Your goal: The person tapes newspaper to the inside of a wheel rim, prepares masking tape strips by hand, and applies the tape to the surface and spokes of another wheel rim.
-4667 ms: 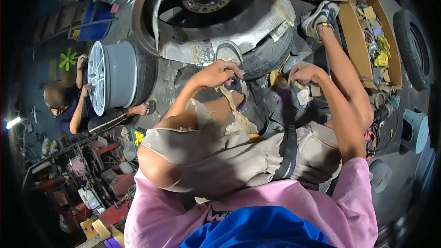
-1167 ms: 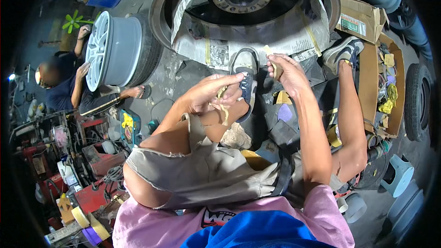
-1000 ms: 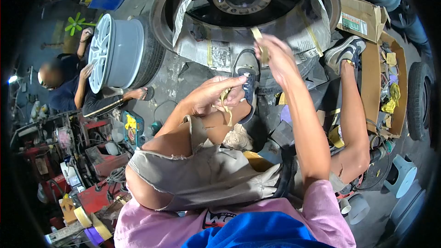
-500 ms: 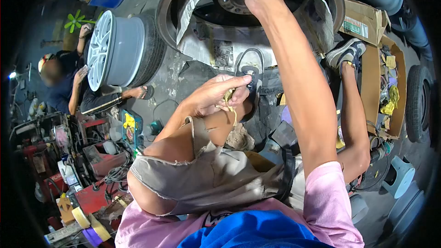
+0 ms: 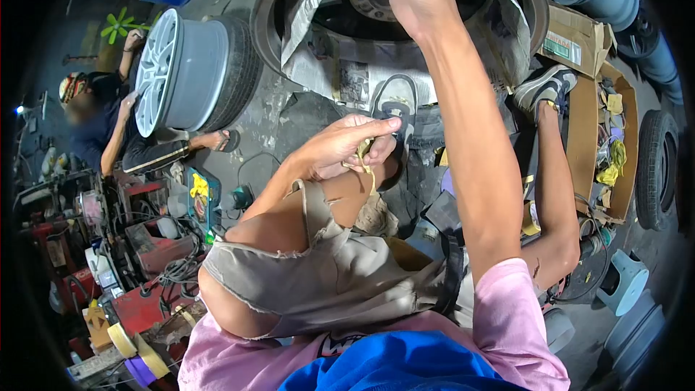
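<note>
A dark grey wheel rim (image 5: 268, 36) lies before me, with sheets of newspaper (image 5: 384, 72) lining its inner side. My right hand (image 5: 428, 0) reaches over the wheel's centre, near the paper's far edge. Its fingers are curled, and their tips are partly hidden, so what they grip does not show. Close to my knee, my left hand (image 5: 351, 146) is closed around a crumpled yellowish strip of masking tape (image 5: 364, 150), one end hanging down. Between my feet and the wheel, the newspaper extends toward my shoe (image 5: 396, 98).
To the left, another person (image 5: 98, 127) sits holding a silver wheel (image 5: 192, 69) beside a tire (image 5: 239, 72). Red tool cases (image 5: 156, 246) and cables crowd the lower left. A cardboard box (image 5: 585, 141) of scraps, a tire (image 5: 656, 170) and a light blue stool (image 5: 624, 282) stand right.
My right hand has shifted slightly right and turned at the wrist over the wheel. The left hand stays closed on the tape. The other person's hands have moved a little along the silver wheel.
</note>
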`<state>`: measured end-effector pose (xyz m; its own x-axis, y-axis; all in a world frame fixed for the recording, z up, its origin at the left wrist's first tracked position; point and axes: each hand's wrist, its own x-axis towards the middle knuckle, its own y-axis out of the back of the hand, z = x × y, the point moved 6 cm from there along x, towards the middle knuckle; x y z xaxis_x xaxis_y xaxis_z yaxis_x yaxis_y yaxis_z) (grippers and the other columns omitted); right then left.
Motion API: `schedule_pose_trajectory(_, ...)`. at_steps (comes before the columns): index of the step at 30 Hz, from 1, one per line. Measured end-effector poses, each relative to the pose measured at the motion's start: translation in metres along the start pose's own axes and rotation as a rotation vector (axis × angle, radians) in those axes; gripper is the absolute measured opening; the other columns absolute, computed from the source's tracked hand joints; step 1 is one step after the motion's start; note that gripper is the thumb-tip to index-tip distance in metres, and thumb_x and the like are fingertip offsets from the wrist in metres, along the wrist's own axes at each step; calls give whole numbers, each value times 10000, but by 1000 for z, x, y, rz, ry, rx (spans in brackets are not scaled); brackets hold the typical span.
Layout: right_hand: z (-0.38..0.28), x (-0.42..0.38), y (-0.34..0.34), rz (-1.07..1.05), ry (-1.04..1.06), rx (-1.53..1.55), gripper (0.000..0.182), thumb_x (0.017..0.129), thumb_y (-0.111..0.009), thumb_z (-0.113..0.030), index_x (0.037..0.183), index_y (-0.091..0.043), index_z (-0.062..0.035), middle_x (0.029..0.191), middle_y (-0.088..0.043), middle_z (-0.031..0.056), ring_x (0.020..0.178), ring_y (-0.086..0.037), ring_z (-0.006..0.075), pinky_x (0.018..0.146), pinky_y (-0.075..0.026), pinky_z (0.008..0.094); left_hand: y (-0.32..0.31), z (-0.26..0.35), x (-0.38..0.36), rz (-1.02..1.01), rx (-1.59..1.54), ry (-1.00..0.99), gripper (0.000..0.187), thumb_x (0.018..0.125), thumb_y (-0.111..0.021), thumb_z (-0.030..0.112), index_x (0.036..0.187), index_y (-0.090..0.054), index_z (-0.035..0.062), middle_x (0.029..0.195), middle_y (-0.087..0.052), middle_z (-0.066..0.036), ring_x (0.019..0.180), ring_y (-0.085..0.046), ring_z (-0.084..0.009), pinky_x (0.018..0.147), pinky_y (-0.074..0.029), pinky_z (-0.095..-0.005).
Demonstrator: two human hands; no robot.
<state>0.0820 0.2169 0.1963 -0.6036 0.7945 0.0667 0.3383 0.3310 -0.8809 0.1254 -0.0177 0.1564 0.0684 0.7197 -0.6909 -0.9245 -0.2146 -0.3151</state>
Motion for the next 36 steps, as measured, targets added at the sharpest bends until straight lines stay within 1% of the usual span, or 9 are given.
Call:
schedule_pose_trajectory(2, -7, -7, -1, -54, -12, 1, 227, 977, -580, 4, 1190, -650, 41, 1208, -667, 91, 1098, -643, 181, 976, -486, 328, 3, -2, 2, -44, 13, -50, 560, 1052, -571, 503, 644, -511, 123, 611, -476, 42, 514, -377, -29, 460, -315, -196)
schedule_pose_trajectory(5, -20, -21, -6, -110, 5, -122, 197, 979, -613, -24, 1161, -660, 36, 1108, -700, 89, 990, -677, 167, 906, -518, 312, 2, -2, 2, -47, 35, -49, 561, 1055, -567, 501, 646, -511, 121, 610, -477, 41, 513, -376, -28, 459, -313, -197)
schedule_pose_trajectory(7, -34, -38, -21, -22, -4, -101, 161, 968, -663, -43, 1113, -664, 25, 1027, -710, 77, 905, -690, 160, 838, -549, 299, 2, -1, 3, -48, 35, -52, 559, 1059, -563, 494, 647, -512, 120, 609, -476, 39, 514, -380, -32, 460, -314, -196)
schedule_pose_trajectory(13, -35, -54, -33, 37, 0, -20, 137, 948, -712, -33, 1052, -635, 15, 1004, -709, 98, 858, -696, 166, 801, -582, 282, -1, -1, 1, -63, -8, -48, 541, 1077, -547, 452, 655, -522, 114, 613, -478, 30, 529, -415, -49, 465, -315, -200)
schedule_pose_trajectory(19, -36, -62, -42, 14, 21, 120, 185, 955, -708, -22, 1085, -578, -5, 1010, -716, 140, 880, -710, 191, 827, -593, 295, 1, -3, 2, -58, -52, -43, 503, 1079, -556, 396, 665, -536, 110, 642, -492, 26, 541, -434, -57, 469, -310, -204)
schedule_pose_trajectory(26, -42, -85, -38, 88, 41, 138, 109, 978, -707, -62, 1040, -618, -57, 1017, -731, 101, 959, -715, 185, 834, -580, 301, 3, -5, 4, -63, -59, -70, 510, 1065, -577, 419, 662, -536, 110, 647, -490, 31, 548, -437, -58, 471, -308, -208)
schedule_pose_trajectory(28, -40, -90, -31, 46, 75, 82, 124, 965, -642, -7, 1081, -607, 22, 1199, -650, 206, 1131, -676, 278, 997, -562, 373, 2, -3, 2, -56, -47, -50, 516, 1062, -581, 433, 660, -532, 113, 645, -487, 33, 554, -439, -58, 472, -306, -207)
schedule_pose_trajectory(31, -28, -85, -17, 151, 15, 152, 135, 969, -621, 24, 1090, -563, 40, 1123, -689, 197, 990, -713, 265, 933, -615, 377, 1, -1, 2, -45, -19, -44, 530, 1053, -589, 460, 653, -524, 118, 642, -482, 37, 565, -444, -58, 473, -302, -205)
schedule_pose_trajectory(36, -21, -68, -21, 74, -31, 81, 139, 965, -669, -18, 1079, -592, 3, 1065, -692, 145, 1011, -690, 242, 911, -592, 373, 0, 1, 1, -18, 21, -39, 541, 1045, -593, 483, 647, -513, 125, 639, -479, 37, 566, -443, -57, 474, -298, -205)
